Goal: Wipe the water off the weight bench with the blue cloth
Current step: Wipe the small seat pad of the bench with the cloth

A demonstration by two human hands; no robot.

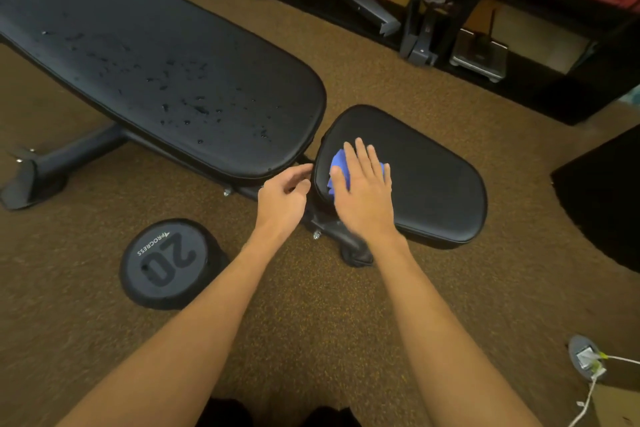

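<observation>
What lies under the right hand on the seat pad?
The blue cloth, pressed flat on the seat pad. The right hand covers most of it; any water beneath is hidden.

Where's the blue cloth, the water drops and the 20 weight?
blue cloth (336, 168): head view, uncovered left edge.
water drops (201, 110): head view, one large drop.
20 weight (169, 262): head view, printed end face.

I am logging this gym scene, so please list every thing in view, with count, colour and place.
back pad: one, black, upper left, water drops on it
seat pad: one, black, centre right
blue cloth: one, blue, on seat pad
dumbbell: one, dark grey, marked 20, lower left
carpet: one, brown, the floor
white cable: one, white, lower right
left hand: one, beside seat pad's edge, holding nothing
right hand: one, flat on blue cloth
</observation>
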